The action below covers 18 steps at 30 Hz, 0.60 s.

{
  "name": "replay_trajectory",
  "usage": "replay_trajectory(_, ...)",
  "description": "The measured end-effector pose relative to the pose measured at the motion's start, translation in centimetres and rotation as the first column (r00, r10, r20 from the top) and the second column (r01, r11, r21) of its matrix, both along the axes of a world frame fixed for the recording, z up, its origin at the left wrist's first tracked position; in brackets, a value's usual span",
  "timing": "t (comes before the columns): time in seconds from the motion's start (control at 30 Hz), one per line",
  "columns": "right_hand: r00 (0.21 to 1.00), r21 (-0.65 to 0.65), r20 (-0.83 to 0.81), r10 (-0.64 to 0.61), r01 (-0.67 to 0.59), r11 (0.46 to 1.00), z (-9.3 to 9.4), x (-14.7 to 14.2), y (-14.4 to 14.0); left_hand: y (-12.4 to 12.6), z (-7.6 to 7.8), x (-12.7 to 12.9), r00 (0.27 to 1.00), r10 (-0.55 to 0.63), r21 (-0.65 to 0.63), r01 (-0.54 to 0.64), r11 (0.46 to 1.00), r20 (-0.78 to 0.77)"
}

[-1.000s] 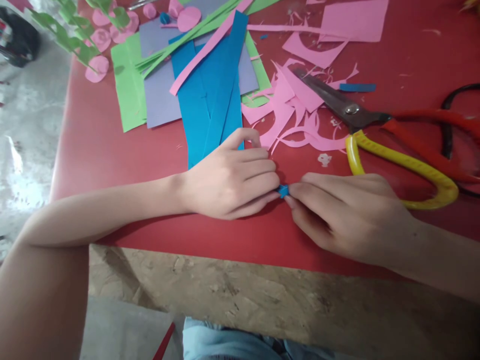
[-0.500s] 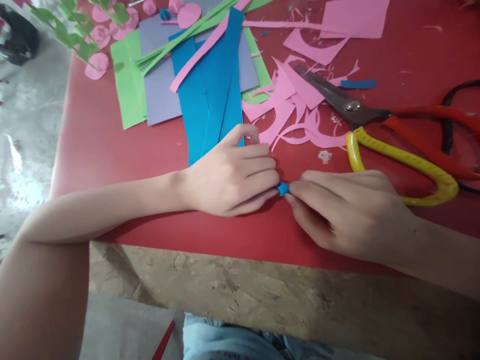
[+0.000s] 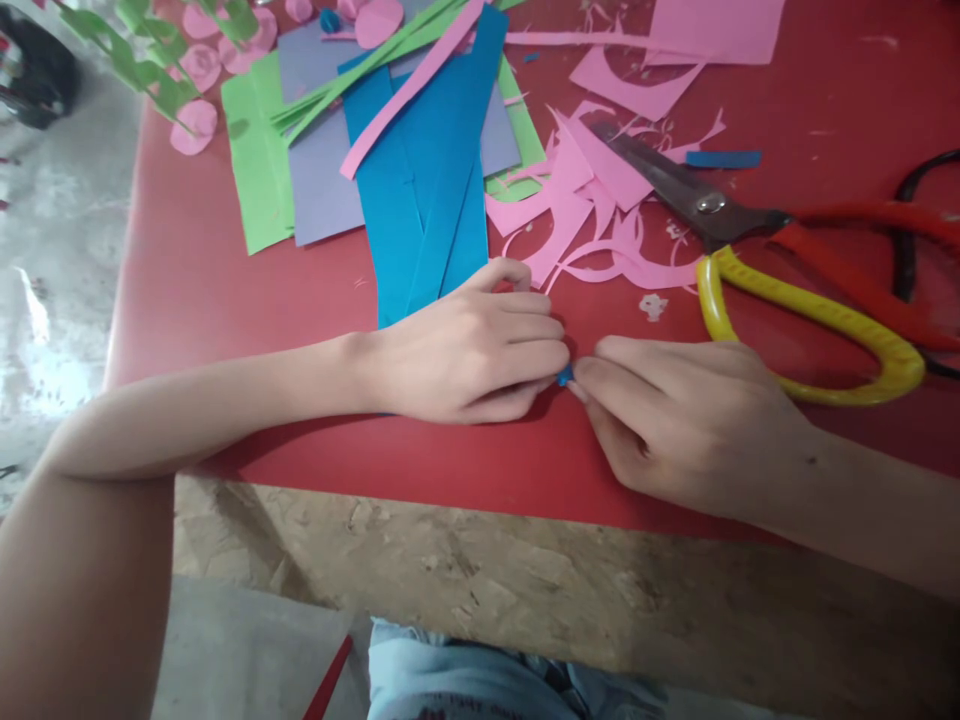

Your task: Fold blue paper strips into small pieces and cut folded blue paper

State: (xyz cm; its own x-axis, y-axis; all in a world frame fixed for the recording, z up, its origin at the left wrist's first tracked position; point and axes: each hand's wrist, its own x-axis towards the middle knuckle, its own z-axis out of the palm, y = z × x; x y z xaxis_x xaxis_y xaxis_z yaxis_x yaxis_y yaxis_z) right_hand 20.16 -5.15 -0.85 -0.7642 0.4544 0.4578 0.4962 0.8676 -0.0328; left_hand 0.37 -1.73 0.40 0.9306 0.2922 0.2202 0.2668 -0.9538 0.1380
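A tiny blue folded paper star [image 3: 564,376] sits between my two hands, mostly covered by fingertips. My left hand [image 3: 491,345] pinches it from the left, its wrist resting near the table's front edge. From the right, the thumb and fingers of my right hand [image 3: 682,415] press on the same star. Blue paper sheets and strips [image 3: 427,190] lie just beyond my left hand. Past my right hand rest large scissors [image 3: 712,205] with one yellow and one red handle, their blades over pink paper scraps [image 3: 570,190].
On the red table [image 3: 247,310], purple paper [image 3: 319,190], green paper [image 3: 259,170] and a pink strip [image 3: 405,90] lie at the back. Pink paper flowers [image 3: 195,125] with green stems stand back left. A short blue strip [image 3: 724,159] lies behind the scissors.
My fingers have closed in around the star, so less of it shows than before. Both hands have shifted only slightly, and the view has moved a little.
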Motion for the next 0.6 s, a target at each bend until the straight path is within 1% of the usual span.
replay_trajectory(0.13, 1.0, 0.014, -0.008, -0.002, 0.002, 1.0, 0.1, 0.02, -0.01, 0.06, -0.08, 0.07, 1.0, -0.009, -0.046, 0.01, 0.999, 0.027)
replay_trajectory(0.3, 1.0, 0.024, 0.007, -0.01, 0.01, 1.0, 0.15, -0.1, -0.05, 0.21, -0.1, 0.3, 0.999, 0.038, -0.079, -0.041, 0.996, -0.037)
replay_trajectory(0.47, 1.0, 0.034, 0.008, -0.029, 0.029, 0.999, 0.04, -0.24, -0.12, 0.5, -0.32, 0.6, 0.997, 0.06, -0.038, -0.061, 0.997, -0.047)
replay_trajectory(0.6, 0.999, 0.02, 0.015, -0.034, 0.034, 0.999, 0.06, -0.23, -0.14, 0.53, -0.37, 0.86, 0.994, 0.078, -0.052, -0.082, 0.995, -0.075)
